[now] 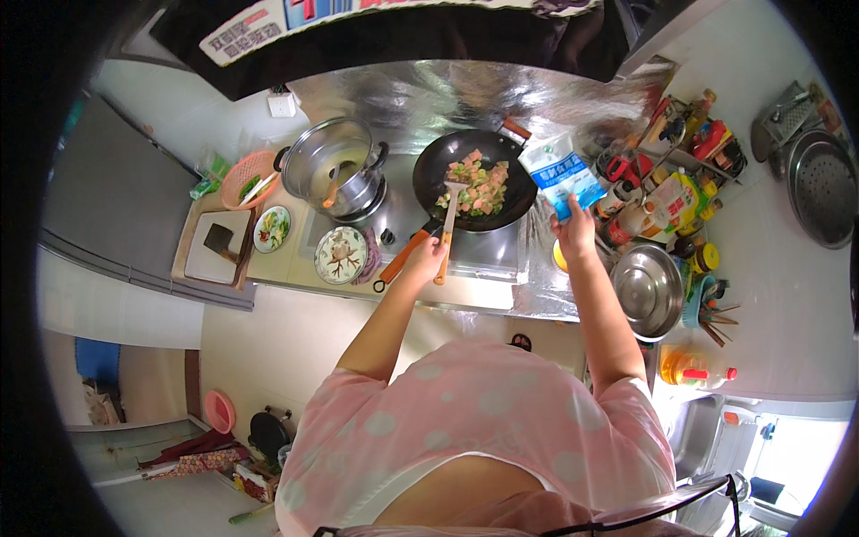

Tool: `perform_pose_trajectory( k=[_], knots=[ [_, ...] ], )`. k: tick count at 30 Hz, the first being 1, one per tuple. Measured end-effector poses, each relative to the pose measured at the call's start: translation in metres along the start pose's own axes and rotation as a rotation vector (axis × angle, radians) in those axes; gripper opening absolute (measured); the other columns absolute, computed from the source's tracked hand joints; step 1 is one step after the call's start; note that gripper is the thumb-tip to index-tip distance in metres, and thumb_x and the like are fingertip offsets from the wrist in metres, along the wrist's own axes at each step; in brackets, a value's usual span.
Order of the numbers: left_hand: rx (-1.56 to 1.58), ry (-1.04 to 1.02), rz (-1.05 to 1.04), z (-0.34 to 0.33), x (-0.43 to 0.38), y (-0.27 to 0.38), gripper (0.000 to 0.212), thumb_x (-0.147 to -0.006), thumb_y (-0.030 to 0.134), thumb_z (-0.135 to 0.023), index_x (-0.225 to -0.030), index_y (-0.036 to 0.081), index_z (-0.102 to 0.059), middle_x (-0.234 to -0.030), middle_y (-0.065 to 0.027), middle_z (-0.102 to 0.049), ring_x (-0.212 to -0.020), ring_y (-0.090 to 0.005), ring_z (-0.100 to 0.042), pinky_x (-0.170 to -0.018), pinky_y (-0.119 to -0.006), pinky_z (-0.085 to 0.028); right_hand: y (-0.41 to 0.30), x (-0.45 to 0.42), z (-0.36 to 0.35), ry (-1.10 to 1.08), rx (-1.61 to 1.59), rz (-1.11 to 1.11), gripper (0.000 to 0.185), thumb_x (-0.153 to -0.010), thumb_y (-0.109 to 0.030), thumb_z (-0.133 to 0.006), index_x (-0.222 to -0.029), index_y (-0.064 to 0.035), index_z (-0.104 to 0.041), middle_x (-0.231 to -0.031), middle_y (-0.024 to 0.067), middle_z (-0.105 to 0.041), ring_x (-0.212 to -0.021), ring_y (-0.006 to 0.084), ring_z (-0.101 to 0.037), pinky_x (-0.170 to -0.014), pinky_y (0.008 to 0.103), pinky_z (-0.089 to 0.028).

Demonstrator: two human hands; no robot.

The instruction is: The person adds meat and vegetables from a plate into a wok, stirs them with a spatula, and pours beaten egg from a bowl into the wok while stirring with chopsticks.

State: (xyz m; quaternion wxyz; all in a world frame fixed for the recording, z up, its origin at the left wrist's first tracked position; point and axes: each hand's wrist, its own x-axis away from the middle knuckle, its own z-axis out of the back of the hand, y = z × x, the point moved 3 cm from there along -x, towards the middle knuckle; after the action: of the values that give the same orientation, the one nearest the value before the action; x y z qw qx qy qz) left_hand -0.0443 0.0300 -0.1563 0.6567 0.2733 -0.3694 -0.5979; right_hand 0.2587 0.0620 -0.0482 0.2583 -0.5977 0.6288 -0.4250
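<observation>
My left hand (427,258) grips the wooden handle of a metal spatula (453,208), right beside the wok's orange handle. Whether it also touches that handle I cannot tell. The spatula's blade rests among diced pink pieces and chopped green vegetables (488,188) in a black wok (433,164) on the hob. Held up at the wok's right side is a blue and white plastic packet (562,176) bearing writing; my right hand (576,228) pinches its lower end. The packet's top reaches close to the wok's rim and small far handle.
Left of the wok stands a steel pot (312,181) with a ladle inside. A patterned plate (341,255), a plate of chopped vegetables (272,229) and a cleaver (219,239) on a board lie farther left. Bottles (624,225) and a steel bowl (647,290) crowd the right.
</observation>
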Motion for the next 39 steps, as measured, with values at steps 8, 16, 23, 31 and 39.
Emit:
perform_pose_trajectory(
  k=[8, 16, 23, 31, 39],
  knots=[
    [0.555, -0.112, -0.195, -0.031, 0.012, 0.160, 0.033, -0.089, 0.022, -0.055, -0.118, 0.007, -0.052, -0.107, -0.0037, -0.058, -0.092, -0.0115, -0.054, -0.076, -0.026, -0.044, -0.005, 0.032, -0.009, -0.215, -0.209, -0.194, 0.032, -0.094, -0.034, -0.035, -0.108, -0.0085, -0.050, -0.090, 0.0105, -0.063, -0.069, 0.0187, -0.058, -0.058, 0.0319, -0.046],
    [0.734, -0.057, -0.160, -0.098, -0.015, 0.224, 0.022, -0.087, 0.015, -0.057, -0.107, 0.006, -0.058, -0.083, 0.0036, -0.060, -0.071, -0.0036, -0.053, -0.062, -0.020, -0.041, -0.029, 0.031, 0.061, -0.094, -0.063, -0.176, 0.043, -0.090, -0.034, -0.049, -0.123, -0.0097, -0.038, -0.116, 0.0062, -0.049, -0.102, 0.0192, -0.049, -0.082, 0.0379, -0.043],
    [0.179, 0.051, -0.707, -0.139, -0.016, 0.307, 0.016, -0.082, 0.007, -0.059, -0.094, -0.002, -0.061, -0.079, -0.0106, -0.058, -0.065, -0.0197, -0.056, -0.060, -0.026, -0.044, -0.160, 0.044, 0.145, 0.203, 1.089, 0.811, 0.075, -0.068, -0.009, -0.072, -0.131, -0.0070, -0.032, -0.130, 0.0162, -0.038, -0.115, 0.0315, -0.040, -0.095, 0.0399, -0.035],
    [0.311, -0.165, -0.684, -0.223, -0.016, 0.348, 0.023, -0.084, 0.009, -0.059, -0.106, 0.003, -0.060, -0.098, -0.0053, -0.058, -0.082, -0.0119, -0.055, -0.067, -0.024, -0.045, -0.236, 0.043, 0.202, 0.229, 1.347, 0.624, 0.019, -0.078, -0.014, -0.062, -0.092, -0.0017, -0.061, -0.079, 0.0183, -0.061, -0.074, 0.0354, -0.059, -0.065, 0.0389, -0.047],
    [0.258, -0.125, -0.561, -0.242, -0.018, 0.307, 0.021, -0.083, 0.008, -0.057, -0.103, 0.005, -0.060, -0.094, -0.0063, -0.059, -0.082, -0.0152, -0.054, -0.073, -0.027, -0.044, -0.232, -0.033, 0.310, 0.380, 1.225, 0.590, 0.017, -0.085, -0.014, -0.051, -0.091, -0.0011, -0.061, -0.077, 0.0223, -0.061, -0.072, 0.0354, -0.060, -0.061, 0.0408, -0.047]
  ],
)
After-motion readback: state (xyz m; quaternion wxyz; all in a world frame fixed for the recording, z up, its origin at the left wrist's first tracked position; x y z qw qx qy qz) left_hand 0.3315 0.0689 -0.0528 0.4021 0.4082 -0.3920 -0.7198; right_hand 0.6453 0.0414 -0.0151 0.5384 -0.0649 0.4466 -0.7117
